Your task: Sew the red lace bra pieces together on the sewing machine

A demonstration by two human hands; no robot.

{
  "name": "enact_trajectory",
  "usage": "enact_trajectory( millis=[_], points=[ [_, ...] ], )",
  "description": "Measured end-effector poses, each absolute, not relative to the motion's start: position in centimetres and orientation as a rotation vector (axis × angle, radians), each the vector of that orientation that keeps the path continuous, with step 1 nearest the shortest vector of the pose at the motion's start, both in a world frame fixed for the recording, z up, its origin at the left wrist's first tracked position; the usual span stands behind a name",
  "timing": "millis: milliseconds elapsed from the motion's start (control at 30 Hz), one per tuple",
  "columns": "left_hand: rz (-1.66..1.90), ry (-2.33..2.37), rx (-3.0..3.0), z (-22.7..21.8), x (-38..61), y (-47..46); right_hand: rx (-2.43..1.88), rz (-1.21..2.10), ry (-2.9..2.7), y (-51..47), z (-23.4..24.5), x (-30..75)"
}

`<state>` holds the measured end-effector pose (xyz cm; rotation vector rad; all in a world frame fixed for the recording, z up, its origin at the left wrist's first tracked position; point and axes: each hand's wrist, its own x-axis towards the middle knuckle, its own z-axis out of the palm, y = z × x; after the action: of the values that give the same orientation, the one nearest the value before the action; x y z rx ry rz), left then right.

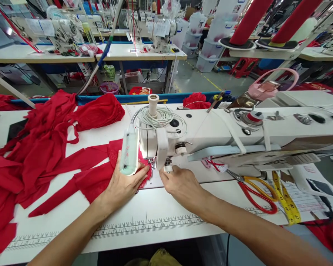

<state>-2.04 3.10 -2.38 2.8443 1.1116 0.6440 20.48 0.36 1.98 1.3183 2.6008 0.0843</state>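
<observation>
My left hand point(126, 181) lies on a piece of red fabric point(100, 181) at the sewing machine point(208, 125), its fingers stretched toward the presser foot point(151, 161) and the thumb spread apart. A lamp-like clear plastic block point(129, 151) on the machine head covers part of this hand. My right hand point(181, 183) is just right of the needle area, below a white knob point(168, 169). Its fingers are curled together, and their tips are partly hidden by the machine head, so what they hold cannot be made out. The fabric's scalloped edge reaches under the presser foot.
More red fabric point(44, 147) is heaped at the left. Red-and-yellow-handled scissors point(259, 192) and a yellow tape measure point(287, 201) lie at the right. A printed ruler point(155, 223) runs along the front edge. Thread cones point(249, 22) and a pink-lidded bottle point(266, 88) stand behind.
</observation>
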Motion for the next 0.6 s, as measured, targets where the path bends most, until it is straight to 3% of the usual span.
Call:
enact_trajectory(
  millis=[233,600],
  points=[
    [0.626,1.080,2.873,-2.3,-2.0,3.3,1.657,-0.101,2.921,0.4,0.1,22.1],
    [0.665,1.095,2.758,-3.0,-2.4,2.8,1.335,0.020,3.252,2.1,-2.6,21.3]
  ],
)
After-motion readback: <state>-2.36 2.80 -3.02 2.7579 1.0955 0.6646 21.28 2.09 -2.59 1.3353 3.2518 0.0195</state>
